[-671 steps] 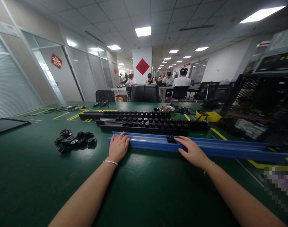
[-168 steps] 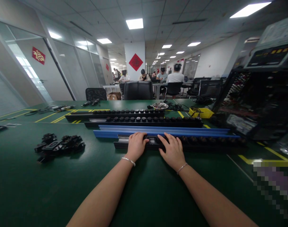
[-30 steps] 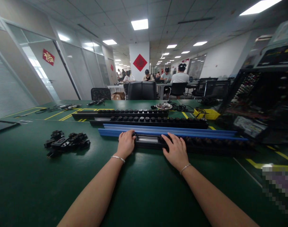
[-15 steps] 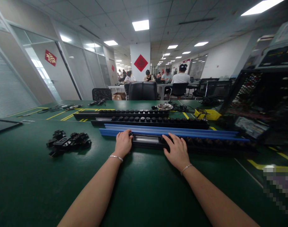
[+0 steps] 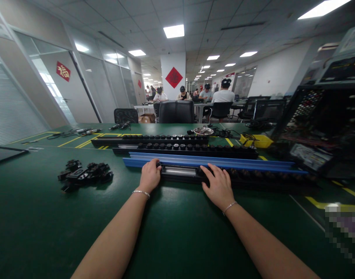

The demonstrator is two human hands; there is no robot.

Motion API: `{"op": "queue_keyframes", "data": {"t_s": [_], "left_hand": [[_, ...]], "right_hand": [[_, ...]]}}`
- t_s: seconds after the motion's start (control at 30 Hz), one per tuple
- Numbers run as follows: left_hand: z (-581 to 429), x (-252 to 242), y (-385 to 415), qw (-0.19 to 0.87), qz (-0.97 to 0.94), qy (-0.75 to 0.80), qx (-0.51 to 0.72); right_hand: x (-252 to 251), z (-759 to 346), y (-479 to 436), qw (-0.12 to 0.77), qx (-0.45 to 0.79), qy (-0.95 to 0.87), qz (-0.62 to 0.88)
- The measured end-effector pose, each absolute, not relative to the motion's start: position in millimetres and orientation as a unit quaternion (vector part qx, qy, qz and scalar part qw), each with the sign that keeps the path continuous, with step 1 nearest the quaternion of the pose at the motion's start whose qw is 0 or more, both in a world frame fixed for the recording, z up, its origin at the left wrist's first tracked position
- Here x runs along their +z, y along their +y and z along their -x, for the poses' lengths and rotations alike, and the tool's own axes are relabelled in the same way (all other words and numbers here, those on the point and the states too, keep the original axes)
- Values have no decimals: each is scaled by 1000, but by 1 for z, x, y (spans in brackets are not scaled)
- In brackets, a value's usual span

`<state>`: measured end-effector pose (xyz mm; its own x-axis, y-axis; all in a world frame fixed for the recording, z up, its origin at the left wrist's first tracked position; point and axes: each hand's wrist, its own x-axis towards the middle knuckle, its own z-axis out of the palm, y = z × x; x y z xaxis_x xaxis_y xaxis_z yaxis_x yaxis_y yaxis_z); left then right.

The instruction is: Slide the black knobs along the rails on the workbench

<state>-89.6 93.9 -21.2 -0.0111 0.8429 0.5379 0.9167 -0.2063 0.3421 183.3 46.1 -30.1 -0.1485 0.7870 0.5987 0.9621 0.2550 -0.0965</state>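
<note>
Table (image 5: 49,217): rail (image 5: 180,171) end under left hand (image 5: 149,176)

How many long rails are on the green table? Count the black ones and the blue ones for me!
Black rails: 3
Blue rails: 1
Total: 4

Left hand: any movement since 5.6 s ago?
Yes. The left hand has shifted left, closer to the blue rail's left end, opening a gap from the right hand on the black rail.
</note>
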Motion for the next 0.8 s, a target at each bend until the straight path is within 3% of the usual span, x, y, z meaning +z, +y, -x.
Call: {"op": "queue_keyframes", "data": {"t_s": [0.8], "left_hand": [[101, -22, 96, -3, 666, -642, -381]], "right_hand": [[-30, -184, 47, 274, -162, -741, 591]]}}
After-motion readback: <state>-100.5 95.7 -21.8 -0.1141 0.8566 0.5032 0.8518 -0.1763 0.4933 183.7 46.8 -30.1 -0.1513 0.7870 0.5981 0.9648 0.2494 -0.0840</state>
